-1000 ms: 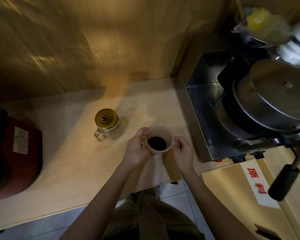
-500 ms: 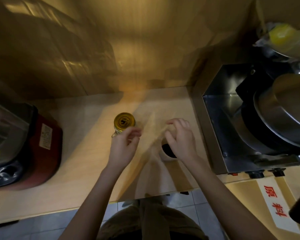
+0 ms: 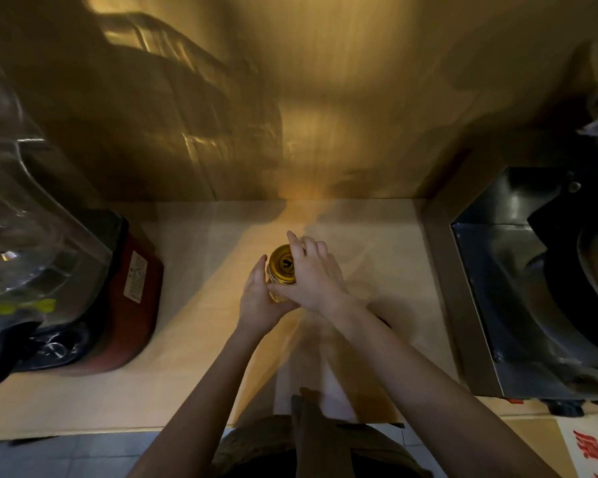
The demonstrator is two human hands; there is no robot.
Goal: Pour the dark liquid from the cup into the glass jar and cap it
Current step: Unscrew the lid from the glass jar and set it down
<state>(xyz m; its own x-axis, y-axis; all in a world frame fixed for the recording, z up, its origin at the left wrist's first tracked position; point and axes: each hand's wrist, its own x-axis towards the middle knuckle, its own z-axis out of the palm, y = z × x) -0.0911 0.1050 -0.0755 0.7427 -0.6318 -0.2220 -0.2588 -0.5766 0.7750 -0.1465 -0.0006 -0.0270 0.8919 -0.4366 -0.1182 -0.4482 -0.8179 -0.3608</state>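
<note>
A small glass jar [image 3: 276, 294] with a gold lid [image 3: 281, 264] stands on the pale wooden counter [image 3: 194, 339], near its middle. My left hand [image 3: 258, 300] wraps the jar's body from the left. Over the lid lies my right hand [image 3: 313, 276], thumb at the lid's near edge and fingers spread across its right side. The cup is almost wholly hidden behind my right forearm; only a dark sliver [image 3: 384, 320] shows on the counter to the right of the jar.
A red appliance [image 3: 135, 281] with a clear plastic cover [image 3: 25, 215] fills the left side. A steel machine [image 3: 491, 277] with a dark pan stands at the right. The shiny wall is close behind. A label with red characters [image 3: 589, 448] lies at the bottom right.
Both hands let go of the cup and moved left to the jar. My left hand now holds the jar's body and my right hand covers the lid. The view has also swung left.
</note>
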